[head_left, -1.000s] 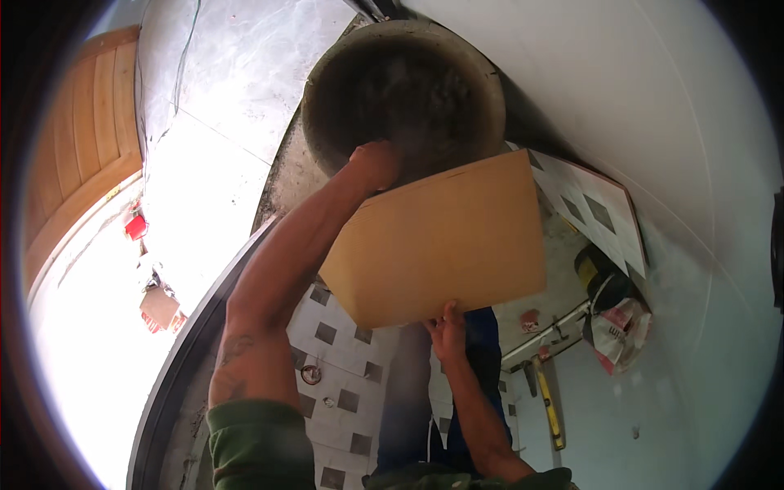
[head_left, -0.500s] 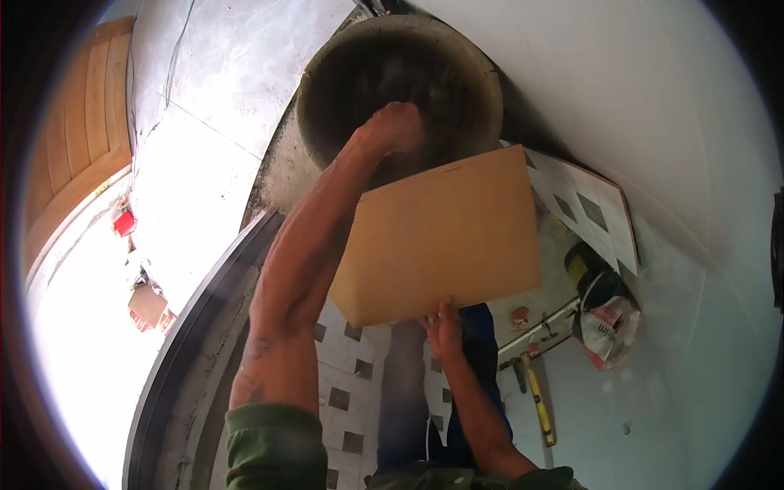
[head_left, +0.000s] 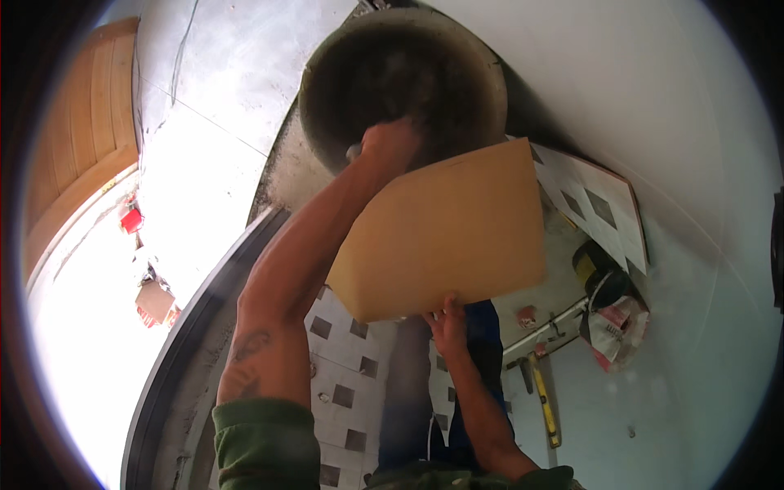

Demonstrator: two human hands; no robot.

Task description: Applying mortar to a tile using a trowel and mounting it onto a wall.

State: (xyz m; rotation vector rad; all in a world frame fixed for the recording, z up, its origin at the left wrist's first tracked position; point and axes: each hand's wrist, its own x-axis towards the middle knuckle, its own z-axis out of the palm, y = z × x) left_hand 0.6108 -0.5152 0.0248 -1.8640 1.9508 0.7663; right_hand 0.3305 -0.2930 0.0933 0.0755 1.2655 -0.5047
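Board [head_left: 445, 237]: one, in right hand [head_left: 448, 328] | handle [head_left: 354, 153]: one, in left hand [head_left: 390, 147] | basin [head_left: 495, 94]: one

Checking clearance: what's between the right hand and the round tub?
In the head view, the tan panel: right hand at its near edge, round tub past its far edge.

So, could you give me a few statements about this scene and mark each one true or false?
1. The right hand holds the tan panel by its near edge. True.
2. The left hand is gripping that panel too. False: it reaches into the round tub.
3. A long yellow tool lies to the right of the right forearm. True.
4. The left sleeve is bright red. False: it is green.
5. The slatted wooden piece is at the picture's left. True.
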